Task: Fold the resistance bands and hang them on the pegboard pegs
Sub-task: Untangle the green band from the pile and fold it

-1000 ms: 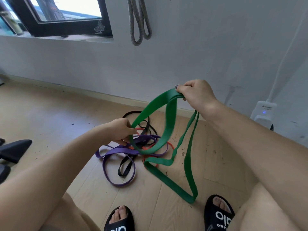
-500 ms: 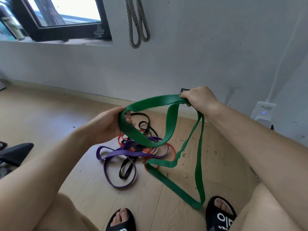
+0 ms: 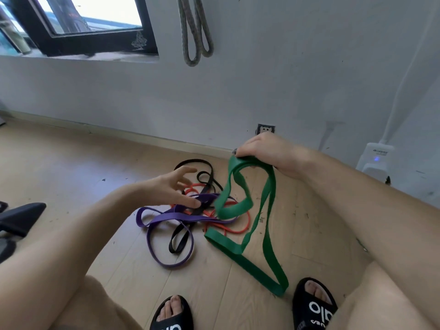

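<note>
Right hand (image 3: 264, 152) grips the flat, rubbery green band (image 3: 266, 225) — its loops dangling to the wood floor (image 3: 71, 167); left hand (image 3: 175, 186) hovers with fingers spread, holding nothing.

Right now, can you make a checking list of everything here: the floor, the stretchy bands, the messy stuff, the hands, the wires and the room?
Surface: wooden floor, pale planks with dark specks.
Job's things: green band hangs from the right hand, low end by the sandals; purple band, black band and orange band lie tangled on the floor; grey band hangs on the wall.
Clutter: dark object at the left edge.
Grippers: right hand grips the green band; left hand is spread open, holding nothing.
Cables: white cord runs up from a white device.
Surroundings: window, wall socket, black sandals.
</note>
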Tool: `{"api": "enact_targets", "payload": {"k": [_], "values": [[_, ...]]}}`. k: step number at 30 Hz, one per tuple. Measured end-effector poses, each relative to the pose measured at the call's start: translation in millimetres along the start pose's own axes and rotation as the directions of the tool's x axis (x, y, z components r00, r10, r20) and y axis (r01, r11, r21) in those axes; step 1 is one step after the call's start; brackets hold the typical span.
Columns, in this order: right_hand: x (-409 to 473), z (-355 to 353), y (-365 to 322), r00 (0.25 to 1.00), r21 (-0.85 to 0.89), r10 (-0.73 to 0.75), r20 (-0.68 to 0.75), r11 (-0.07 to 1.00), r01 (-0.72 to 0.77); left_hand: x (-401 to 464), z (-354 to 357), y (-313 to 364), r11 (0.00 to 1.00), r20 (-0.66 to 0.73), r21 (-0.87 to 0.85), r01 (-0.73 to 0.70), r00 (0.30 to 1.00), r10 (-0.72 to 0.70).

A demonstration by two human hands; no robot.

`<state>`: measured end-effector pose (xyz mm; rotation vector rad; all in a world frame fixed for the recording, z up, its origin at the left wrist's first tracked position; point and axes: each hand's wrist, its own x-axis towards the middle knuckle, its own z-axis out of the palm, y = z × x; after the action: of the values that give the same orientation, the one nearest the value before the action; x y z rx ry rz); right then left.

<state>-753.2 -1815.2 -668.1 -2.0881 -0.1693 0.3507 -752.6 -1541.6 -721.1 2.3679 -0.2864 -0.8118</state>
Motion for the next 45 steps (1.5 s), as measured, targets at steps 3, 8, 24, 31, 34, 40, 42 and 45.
{"api": "enact_targets", "payload": {"k": [3,8,24,31,34,40,42,45], "values": [[-1,8,-7,0.999,-0.082,0.005,0.033,0.997,-0.002,1,9,19,0.980,-0.072,-0.008,-0.200,0.977,0.199],[-4,9,-14,0.995,-0.094,-0.041,0.088,0.994,0.049,3,23,43,0.898,-0.192,0.081,-0.432,0.878,0.439],[-1,12,11,0.980,-0.259,-0.076,0.183,0.958,0.123,-23,-1,55,0.886,-0.394,-0.177,-0.428,0.856,0.335],[6,20,32,0.987,-0.317,-0.016,0.162,0.946,0.067,-30,-8,50,0.878,-0.418,-0.200,-0.435,0.848,0.325],[6,17,31,0.993,-0.340,-0.040,0.108,0.937,0.075,-30,-17,36,0.937,-0.399,-0.044,-0.347,0.865,0.302],[-5,14,4,0.987,-0.218,-0.161,-0.013,0.964,0.154,-25,-18,11,0.955,-0.080,0.273,-0.117,0.986,0.144],[-8,23,-8,0.979,-0.199,-0.204,-0.014,0.960,0.197,-18,-14,11,0.939,-0.061,0.315,-0.138,0.984,0.165],[-7,33,-19,0.968,-0.172,-0.246,-0.039,0.956,0.236,-16,-8,25,0.952,-0.056,0.190,-0.241,0.965,0.256]]}}
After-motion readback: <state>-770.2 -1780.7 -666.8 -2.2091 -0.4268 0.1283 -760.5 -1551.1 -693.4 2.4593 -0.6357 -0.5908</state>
